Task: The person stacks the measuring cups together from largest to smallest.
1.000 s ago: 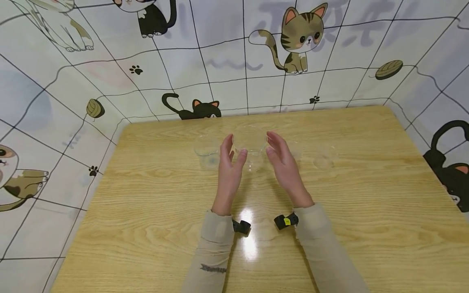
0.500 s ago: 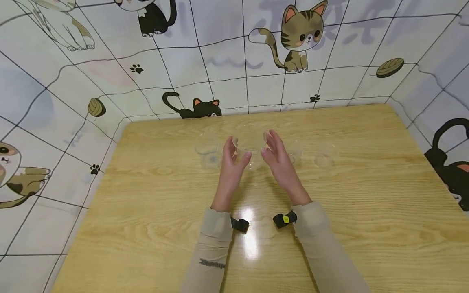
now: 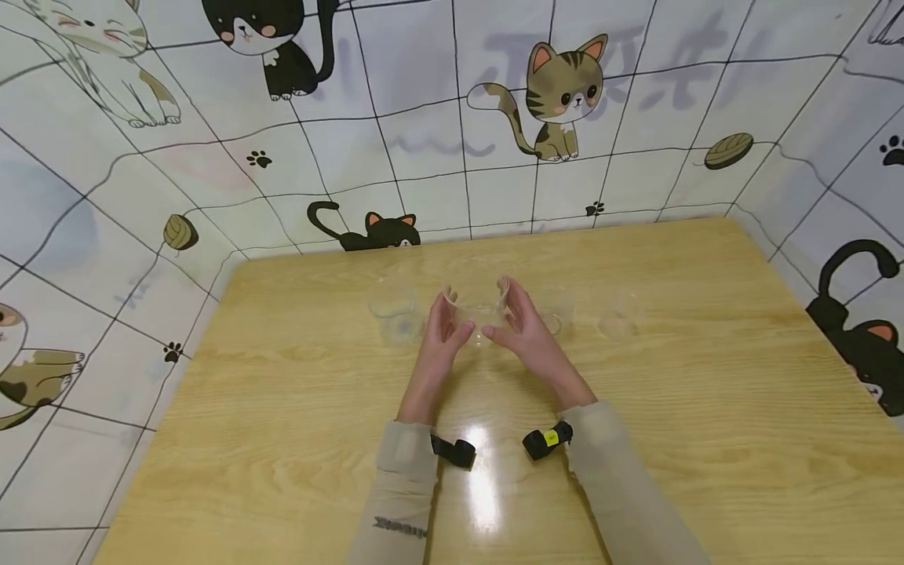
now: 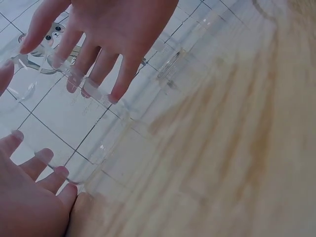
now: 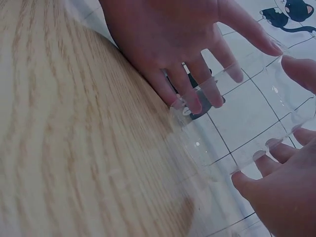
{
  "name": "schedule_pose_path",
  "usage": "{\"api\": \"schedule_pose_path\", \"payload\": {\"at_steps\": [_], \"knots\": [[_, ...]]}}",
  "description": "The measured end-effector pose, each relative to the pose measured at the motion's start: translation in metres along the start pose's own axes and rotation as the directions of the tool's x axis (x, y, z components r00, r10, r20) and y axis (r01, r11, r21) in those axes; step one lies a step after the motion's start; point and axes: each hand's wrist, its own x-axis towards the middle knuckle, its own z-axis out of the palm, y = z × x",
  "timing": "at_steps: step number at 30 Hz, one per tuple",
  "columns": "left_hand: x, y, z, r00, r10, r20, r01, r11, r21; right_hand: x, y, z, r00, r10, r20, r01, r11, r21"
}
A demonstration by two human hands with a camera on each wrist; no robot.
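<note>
A clear, see-through bowl (image 3: 476, 308), wider at the rim than at the bottom, stands between both hands near the back of the table. On its left side, my left hand (image 3: 441, 339) cups the wall with the thumb in front. My right hand (image 3: 528, 336) does the same on the right. In the left wrist view, the right hand (image 4: 111, 34) reaches down over the bowl, its fingertips overlapping the clear wall, and the left hand (image 4: 34, 197) lies opposite. The right wrist view has the left hand (image 5: 168, 39) above and the right hand (image 5: 281, 182) below, the bowl's wall (image 5: 197, 143) between.
Left of the bowl stands a clear cup (image 3: 392, 308) with a bluish bottom. To the right are another clear cup (image 3: 561, 306) and a further faint clear vessel (image 3: 617, 318). The wooden table (image 3: 297, 439) meets a cat-patterned wall (image 3: 431, 157) close behind them.
The hands have drawn a little closer around the bowl, the right thumb moving inward. The head view has tilted up slightly, so everything sits lower. The other vessels stay put.
</note>
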Motion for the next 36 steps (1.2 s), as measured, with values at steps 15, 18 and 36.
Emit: {"api": "schedule_pose_path", "payload": {"at_steps": [15,18,36], "knots": [[-0.017,0.000,0.008,1.000,-0.017,-0.010,0.017,1.000,0.020,-0.016,0.020,0.001,0.996,0.084,0.012,-0.084,0.996,0.033],[-0.018,0.001,0.007,1.000,-0.030,-0.009,0.030,0.999,0.034,-0.014,0.029,0.001,0.996,0.084,0.020,-0.084,0.996,0.029],[-0.011,0.003,0.000,1.000,0.029,0.010,-0.029,1.000,-0.007,-0.002,0.039,0.003,0.993,0.117,0.007,-0.117,0.993,-0.006]]}}
